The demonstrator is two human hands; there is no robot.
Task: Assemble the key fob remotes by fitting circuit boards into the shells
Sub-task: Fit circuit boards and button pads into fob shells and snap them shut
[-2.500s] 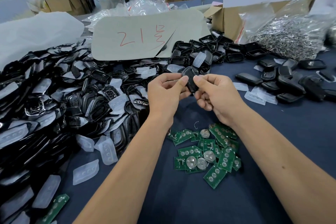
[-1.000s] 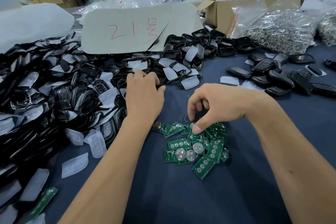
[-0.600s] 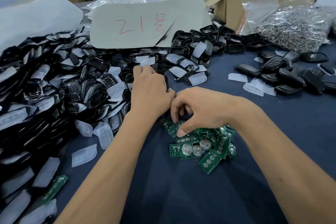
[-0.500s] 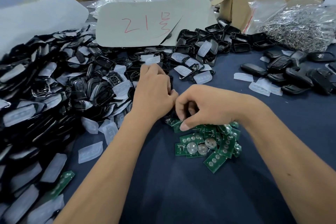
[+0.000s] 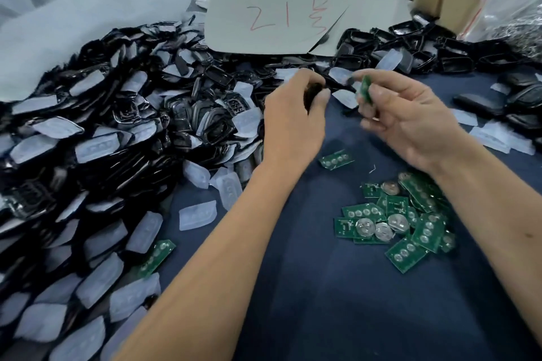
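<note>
My left hand (image 5: 293, 123) grips a black plastic fob shell (image 5: 313, 94). My right hand (image 5: 410, 123) pinches a small green circuit board (image 5: 366, 91) upright, just beside the shell; more green boards (image 5: 399, 220) lie below my right wrist.

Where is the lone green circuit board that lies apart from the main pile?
In the head view, the lone green circuit board lies flat on the dark blue cloth, between the two forearms, just up and left of the pile of green circuit boards.

Your right hand (image 5: 410, 123) pinched a small green circuit board (image 5: 365, 90); your left hand (image 5: 293, 123) held a black plastic shell (image 5: 313, 94). Under them the desk (image 5: 337, 302) wore dark navy cloth, and the grey card sheet (image 5: 293, 14) bore red handwriting.
</note>
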